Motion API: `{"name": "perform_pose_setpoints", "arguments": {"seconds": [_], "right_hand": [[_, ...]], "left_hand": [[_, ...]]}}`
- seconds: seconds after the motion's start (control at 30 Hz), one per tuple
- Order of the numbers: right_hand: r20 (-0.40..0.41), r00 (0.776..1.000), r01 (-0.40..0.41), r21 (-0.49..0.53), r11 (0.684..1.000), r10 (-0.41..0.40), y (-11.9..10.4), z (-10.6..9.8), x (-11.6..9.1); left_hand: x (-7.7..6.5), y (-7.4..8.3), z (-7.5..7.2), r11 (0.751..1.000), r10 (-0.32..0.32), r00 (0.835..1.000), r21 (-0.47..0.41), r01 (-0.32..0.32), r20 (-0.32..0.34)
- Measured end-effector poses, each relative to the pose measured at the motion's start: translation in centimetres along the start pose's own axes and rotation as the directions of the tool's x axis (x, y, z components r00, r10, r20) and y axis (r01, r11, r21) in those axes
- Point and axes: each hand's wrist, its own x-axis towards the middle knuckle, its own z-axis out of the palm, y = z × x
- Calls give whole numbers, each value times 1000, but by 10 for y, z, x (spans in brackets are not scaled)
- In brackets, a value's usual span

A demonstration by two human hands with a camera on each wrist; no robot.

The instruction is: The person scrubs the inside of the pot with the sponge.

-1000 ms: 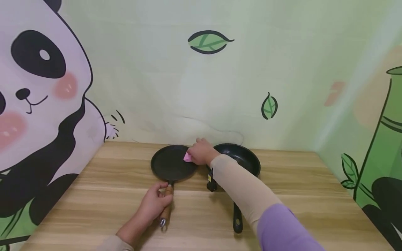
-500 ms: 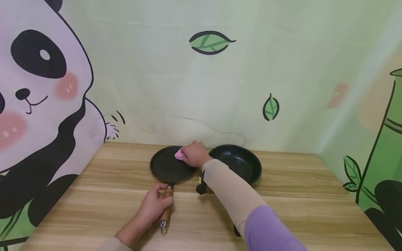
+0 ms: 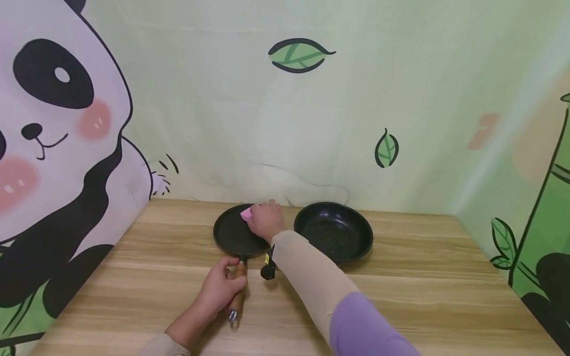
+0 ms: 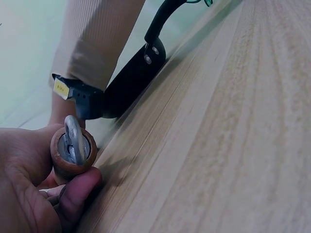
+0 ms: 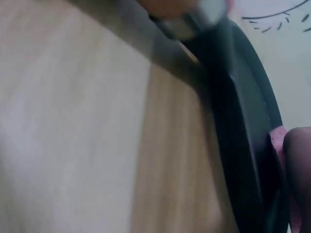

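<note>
A flat black griddle pan [image 3: 231,237] lies on the table, its wooden handle [image 3: 237,296] pointing toward me. My left hand [image 3: 219,287] grips that handle, and the left wrist view shows the metal hanging ring [image 4: 75,141] at its end. Over the far part of the pan, my right hand [image 3: 267,220] holds a pink sponge [image 3: 246,214] against the cooking surface. The right wrist view catches the sponge's edge [image 5: 278,138] at the pan, beside a few blurred fingers [image 5: 300,162]. My right forearm hides part of the pan's right edge.
Just right of the griddle pan stands a deeper black frying pan [image 3: 336,232], its handle hidden behind my right sleeve [image 3: 316,272]. A small black device [image 3: 268,269] with a yellow label sits at my right wrist. Behind the wooden table [image 3: 418,282] rises a printed wall covering [image 3: 213,123].
My right hand and the sponge have slid left across the griddle pan, from its right edge toward the far middle. More of the deeper pan shows. My left hand keeps its grip.
</note>
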Motion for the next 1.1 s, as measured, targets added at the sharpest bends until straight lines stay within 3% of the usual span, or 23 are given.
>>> {"name": "perform_pose_setpoints", "arguments": {"seconds": [0.33, 0.53, 0.63, 0.8, 1.1], "right_hand": [[10, 1000, -9, -5, 1000, 10, -19, 11, -1], [-14, 990, 137, -12, 990, -138, -21, 9, 0], [-1, 969, 248, -9, 969, -248, -23, 5, -1], [26, 910, 414, -4, 910, -414, -24, 0, -7], [16, 836, 548, 23, 836, -548, -15, -4, -16]], "left_hand": [[-1, 0, 3, 1000, -9, 1000, 1, 9, 19], [-1, 1, 0, 1000, -10, 1000, 12, 10, -1], [0, 1, -2, 1000, -12, 1000, 4, 12, 2], [1, 1, -1, 1000, -19, 1000, 16, 19, 2], [2, -1, 0, 999, -22, 1000, 26, 22, -12]]}}
